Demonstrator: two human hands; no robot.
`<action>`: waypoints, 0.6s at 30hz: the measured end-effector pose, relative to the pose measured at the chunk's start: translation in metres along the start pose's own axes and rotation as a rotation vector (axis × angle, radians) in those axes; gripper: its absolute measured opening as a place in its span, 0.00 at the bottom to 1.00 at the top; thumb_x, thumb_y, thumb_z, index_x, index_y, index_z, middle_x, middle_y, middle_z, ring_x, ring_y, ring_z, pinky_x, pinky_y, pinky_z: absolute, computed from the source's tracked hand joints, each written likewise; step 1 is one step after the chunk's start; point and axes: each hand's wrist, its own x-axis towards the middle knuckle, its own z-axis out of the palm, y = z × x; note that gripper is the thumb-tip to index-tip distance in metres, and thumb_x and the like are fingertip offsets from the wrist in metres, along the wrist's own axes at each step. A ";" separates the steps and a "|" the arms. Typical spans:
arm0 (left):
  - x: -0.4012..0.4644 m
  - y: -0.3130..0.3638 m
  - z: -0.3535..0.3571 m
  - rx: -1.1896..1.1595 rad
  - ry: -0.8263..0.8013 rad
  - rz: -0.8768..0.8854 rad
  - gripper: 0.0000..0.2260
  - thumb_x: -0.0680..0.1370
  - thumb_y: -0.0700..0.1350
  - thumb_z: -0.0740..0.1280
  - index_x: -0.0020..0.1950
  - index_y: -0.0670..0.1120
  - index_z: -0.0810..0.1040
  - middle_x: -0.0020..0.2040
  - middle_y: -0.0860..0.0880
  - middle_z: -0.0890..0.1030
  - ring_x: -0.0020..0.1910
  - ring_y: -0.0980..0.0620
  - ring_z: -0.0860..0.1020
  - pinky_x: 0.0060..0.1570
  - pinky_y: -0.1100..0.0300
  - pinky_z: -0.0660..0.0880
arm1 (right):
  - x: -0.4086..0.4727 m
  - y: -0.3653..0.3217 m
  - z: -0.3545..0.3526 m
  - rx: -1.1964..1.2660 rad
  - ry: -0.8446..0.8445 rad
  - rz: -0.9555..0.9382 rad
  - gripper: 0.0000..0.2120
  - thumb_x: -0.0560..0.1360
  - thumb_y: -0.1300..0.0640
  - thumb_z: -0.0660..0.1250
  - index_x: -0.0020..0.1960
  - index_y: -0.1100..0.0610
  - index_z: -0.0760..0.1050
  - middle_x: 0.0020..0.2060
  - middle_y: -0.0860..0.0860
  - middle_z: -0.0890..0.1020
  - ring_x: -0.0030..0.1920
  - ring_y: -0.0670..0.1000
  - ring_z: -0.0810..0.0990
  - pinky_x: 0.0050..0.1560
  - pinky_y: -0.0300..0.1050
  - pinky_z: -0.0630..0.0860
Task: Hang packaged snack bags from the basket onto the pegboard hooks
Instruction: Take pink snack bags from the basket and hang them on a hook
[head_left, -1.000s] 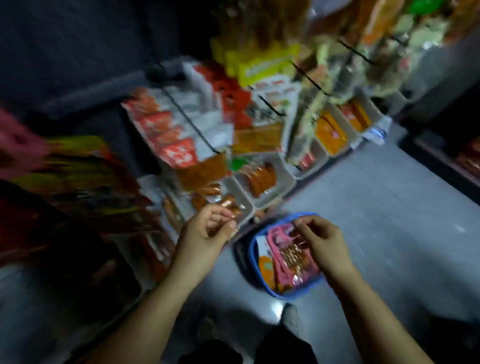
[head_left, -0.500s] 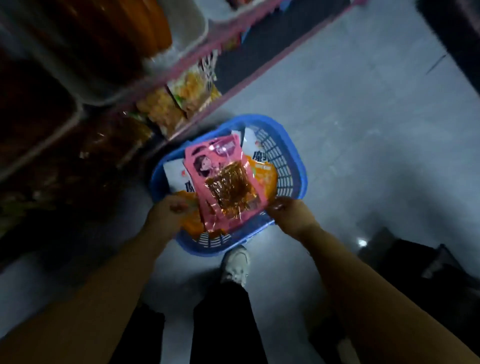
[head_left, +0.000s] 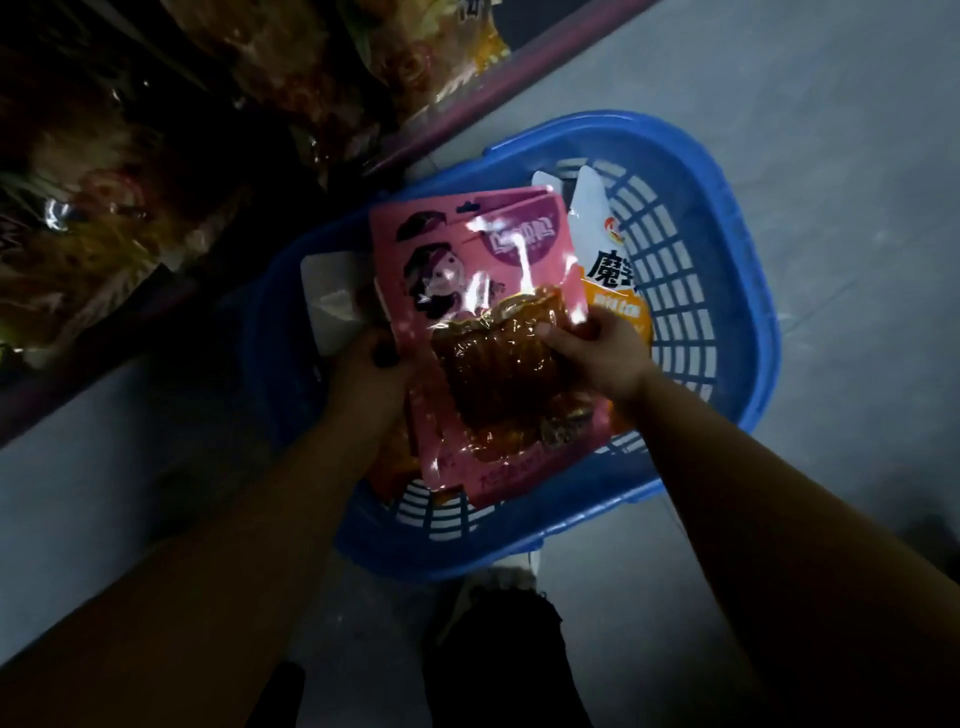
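Left hand (head_left: 363, 364) holds the left edge of the shiny pink plastic snack bags (head_left: 483, 332), with fingers curled round them. These bags sit in a small stack just above the blue plastic basket (head_left: 727, 291) on the grey floor (head_left: 831, 130). Right hand (head_left: 597, 353) pinches the right edge of the same stack, thumb on top. To the right of the pink stack, a white and orange snack bag (head_left: 602, 260) lies inside the basket. Up and left of the basket, a dark shelf (head_left: 156, 156) holds more snacks. No hooks show. The bags look slippery, so I think one could slide out of the stack and fall if the hands lift too fast.
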 end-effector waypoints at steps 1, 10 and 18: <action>-0.001 -0.001 -0.001 -0.027 -0.008 -0.003 0.09 0.74 0.43 0.71 0.46 0.57 0.78 0.48 0.51 0.83 0.43 0.52 0.82 0.39 0.57 0.77 | -0.004 0.001 -0.001 0.031 -0.016 0.012 0.17 0.71 0.55 0.73 0.55 0.63 0.77 0.48 0.57 0.84 0.49 0.56 0.83 0.52 0.53 0.81; -0.014 0.014 -0.003 0.194 -0.017 0.155 0.17 0.76 0.37 0.66 0.62 0.52 0.74 0.61 0.45 0.78 0.61 0.44 0.76 0.62 0.47 0.72 | -0.045 0.006 -0.044 0.324 0.334 -0.037 0.09 0.72 0.57 0.72 0.51 0.56 0.78 0.41 0.50 0.83 0.36 0.47 0.83 0.29 0.36 0.77; -0.005 0.062 0.007 0.493 0.155 0.529 0.23 0.74 0.37 0.67 0.69 0.42 0.67 0.66 0.40 0.72 0.65 0.43 0.69 0.62 0.57 0.65 | -0.046 -0.002 -0.032 0.166 0.371 0.006 0.18 0.74 0.55 0.71 0.61 0.59 0.74 0.55 0.58 0.82 0.55 0.59 0.81 0.58 0.60 0.77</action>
